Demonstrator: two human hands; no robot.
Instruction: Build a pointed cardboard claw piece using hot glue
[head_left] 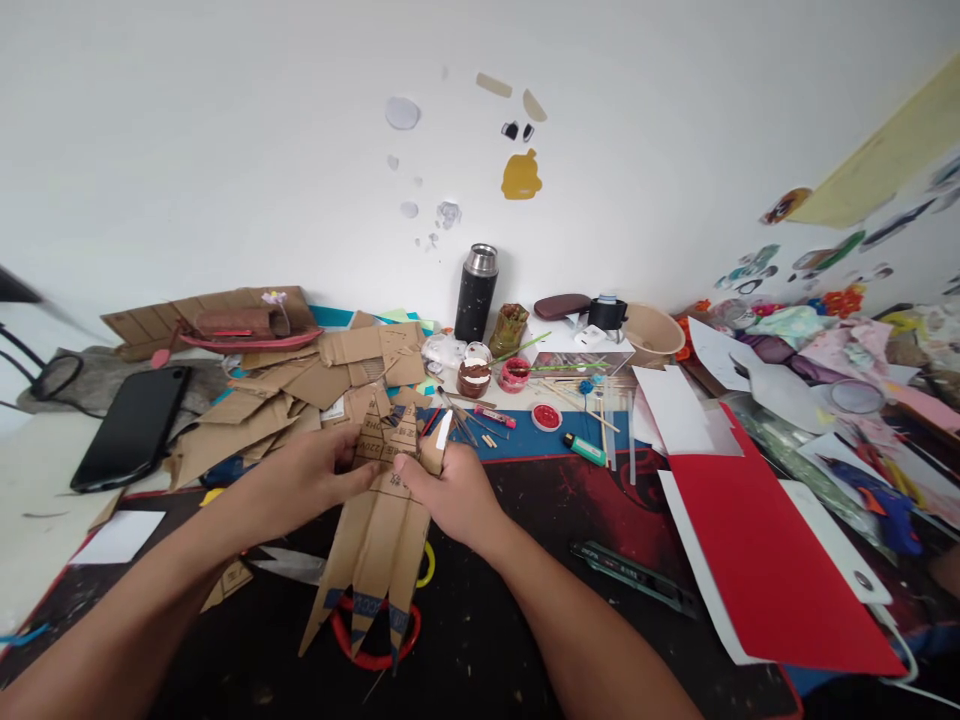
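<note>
Both my hands hold a cut piece of brown cardboard (371, 545) with pointed strips at its lower end and printed lettering near the top. My left hand (341, 470) pinches its left side, thumb on the front. On the right side my right hand (450, 495) grips it, thumb lying across the printed part; the fingers behind are hidden. Beneath the cardboard lie scissors with red handles (375, 662), their blade (292, 563) sticking out to the left. A yellow handle loop (427, 565) shows just right of the strips.
Cardboard scraps (300, 385) pile up behind my left hand, beside a model boat (251, 330). A black phone (133, 428) lies left. At the back stand a thermos (476, 298) and paint pots (474, 378). A utility knife (634, 577) and red sheet (772, 560) lie right.
</note>
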